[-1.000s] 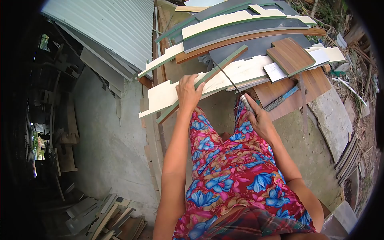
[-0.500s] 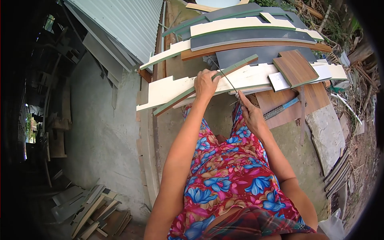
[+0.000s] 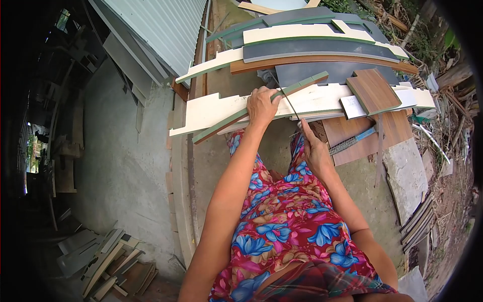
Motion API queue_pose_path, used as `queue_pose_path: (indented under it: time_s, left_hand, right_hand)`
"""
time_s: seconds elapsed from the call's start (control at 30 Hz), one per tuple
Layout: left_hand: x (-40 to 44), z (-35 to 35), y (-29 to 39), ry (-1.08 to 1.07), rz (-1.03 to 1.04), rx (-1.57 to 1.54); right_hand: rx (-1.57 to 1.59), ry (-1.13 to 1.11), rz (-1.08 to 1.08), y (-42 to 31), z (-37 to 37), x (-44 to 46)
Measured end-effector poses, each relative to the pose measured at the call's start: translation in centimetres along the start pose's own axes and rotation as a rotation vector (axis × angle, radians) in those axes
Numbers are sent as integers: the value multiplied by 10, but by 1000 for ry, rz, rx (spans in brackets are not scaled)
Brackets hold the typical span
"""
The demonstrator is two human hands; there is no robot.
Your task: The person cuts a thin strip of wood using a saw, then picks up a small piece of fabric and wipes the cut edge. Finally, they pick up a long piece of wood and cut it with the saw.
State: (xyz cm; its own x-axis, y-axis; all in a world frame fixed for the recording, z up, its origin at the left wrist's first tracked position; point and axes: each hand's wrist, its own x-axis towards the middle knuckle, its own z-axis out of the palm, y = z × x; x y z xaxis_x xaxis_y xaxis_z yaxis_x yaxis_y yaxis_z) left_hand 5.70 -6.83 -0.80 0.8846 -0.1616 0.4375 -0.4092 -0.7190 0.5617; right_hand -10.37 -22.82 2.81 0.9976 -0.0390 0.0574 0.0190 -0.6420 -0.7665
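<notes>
My left hand [image 3: 262, 106] is closed round a narrow green-edged strip [image 3: 221, 129], pressing it at a slant across a long cream board [image 3: 201, 113]. In my right hand [image 3: 313, 146] is the handle of a thin dark rod-like tool [image 3: 290, 103]. The tool's shaft crosses the strip just right of my left hand. Right of the strip, a brown wood-grain piece [image 3: 372, 91] and a white piece [image 3: 353, 106] rest on the cream board. A blue-handled tool [image 3: 365, 134] lies on a brown panel [image 3: 333, 127] beside my right hand.
More curved boards in cream [image 3: 302, 32], grey [image 3: 317, 51] and brown [image 3: 302, 61] lie beyond. A corrugated metal sheet [image 3: 156, 30] stands at the upper left. Scrap pieces [image 3: 108, 261] are heaped at the lower left. Thin slats [image 3: 418, 221] and a stone slab [image 3: 405, 173] lie at the right.
My left hand and the strip have shifted right and slightly up in the view. My right hand has moved a little left, with the tool still in it. The camera view has also shifted.
</notes>
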Motion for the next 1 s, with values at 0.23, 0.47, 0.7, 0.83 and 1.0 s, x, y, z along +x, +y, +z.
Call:
queue_pose_path:
  time_s: [0.23, 0.47, 0.7, 0.83, 1.0]
  left_hand:
    - [0, -3, 3, -18, 25, 48]
    - [-3, 3, 0, 42, 63, 36]
    - [-5, -1, 1, 28, 60, 31]
    - [-3, 1, 1, 35, 60, 26]
    - [-3, -1, 2, 28, 37, 43]
  right_hand:
    - [-74, 56, -129, 2, 28, 83]
    - [-106, 36, -130, 6, 25, 68]
    - [-69, -29, -60, 1, -11, -15]
    - [-130, -47, -78, 5, 2, 45]
    - [-62, 35, -209, 10, 31, 96]
